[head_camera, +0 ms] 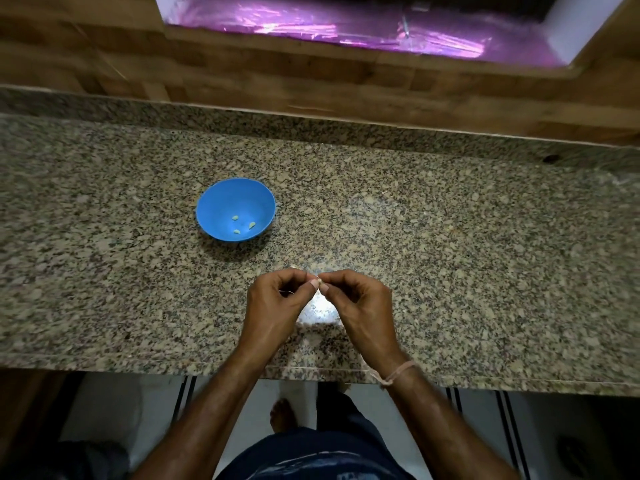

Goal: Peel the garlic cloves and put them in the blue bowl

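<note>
A blue bowl (214, 209) stands on the granite counter, left of centre, with three pale peeled garlic cloves (243, 226) in its bottom. Nearer to me, my left hand (277, 303) and my right hand (360, 303) meet fingertip to fingertip above the counter. Between the thumbs and forefingers a small pale garlic clove (319, 281) is pinched, mostly hidden by the fingers. A thin strip of skin shows under my left fingers. The hands are below and right of the bowl, apart from it.
The speckled granite counter (485, 254) runs the full width, its front edge (138, 370) close to my body. A wood-patterned back wall (311, 81) rises behind it, with a purple-lit opening (346, 26) above. A thread band sits on my right wrist (398, 374).
</note>
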Action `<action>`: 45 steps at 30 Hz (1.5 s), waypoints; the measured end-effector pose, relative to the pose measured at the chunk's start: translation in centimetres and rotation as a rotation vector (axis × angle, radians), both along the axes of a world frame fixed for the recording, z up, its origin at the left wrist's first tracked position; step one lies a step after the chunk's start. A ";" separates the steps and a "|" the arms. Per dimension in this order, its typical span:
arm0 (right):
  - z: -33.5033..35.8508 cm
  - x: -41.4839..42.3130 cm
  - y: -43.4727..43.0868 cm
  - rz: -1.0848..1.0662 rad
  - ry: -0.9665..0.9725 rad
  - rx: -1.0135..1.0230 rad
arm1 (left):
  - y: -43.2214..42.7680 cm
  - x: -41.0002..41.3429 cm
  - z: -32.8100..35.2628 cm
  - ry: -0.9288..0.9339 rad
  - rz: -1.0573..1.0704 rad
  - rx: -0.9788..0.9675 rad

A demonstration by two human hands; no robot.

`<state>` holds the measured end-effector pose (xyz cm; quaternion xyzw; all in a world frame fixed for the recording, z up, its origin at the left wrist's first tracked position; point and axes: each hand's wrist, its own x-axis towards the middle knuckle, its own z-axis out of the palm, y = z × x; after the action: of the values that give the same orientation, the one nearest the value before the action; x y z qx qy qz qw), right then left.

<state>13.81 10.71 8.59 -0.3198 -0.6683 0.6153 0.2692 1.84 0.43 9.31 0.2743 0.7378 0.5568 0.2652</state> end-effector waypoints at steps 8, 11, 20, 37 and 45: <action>0.0 -0.4 -0.4 -0.011 -0.027 0.073 | 0.1 0.6 0.0 0.023 0.094 -0.016; 0.2 -0.6 -0.7 -0.003 0.011 0.001 | 0.3 0.6 -0.1 0.009 0.131 -0.047; 0.4 -0.6 -0.9 0.012 0.076 -0.219 | 0.0 0.2 -0.5 -0.042 0.077 0.006; -0.4 -0.3 1.6 0.112 -0.080 -0.044 | 0.4 0.0 -1.2 0.410 -0.167 -0.120; -2.4 0.0 3.0 0.153 -0.057 -0.067 | 1.4 0.4 -2.7 -0.201 -0.086 -0.108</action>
<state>13.82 13.69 6.20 -0.2938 -0.6772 0.6468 0.1915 2.22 1.84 6.56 0.2338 0.7241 0.5289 0.3758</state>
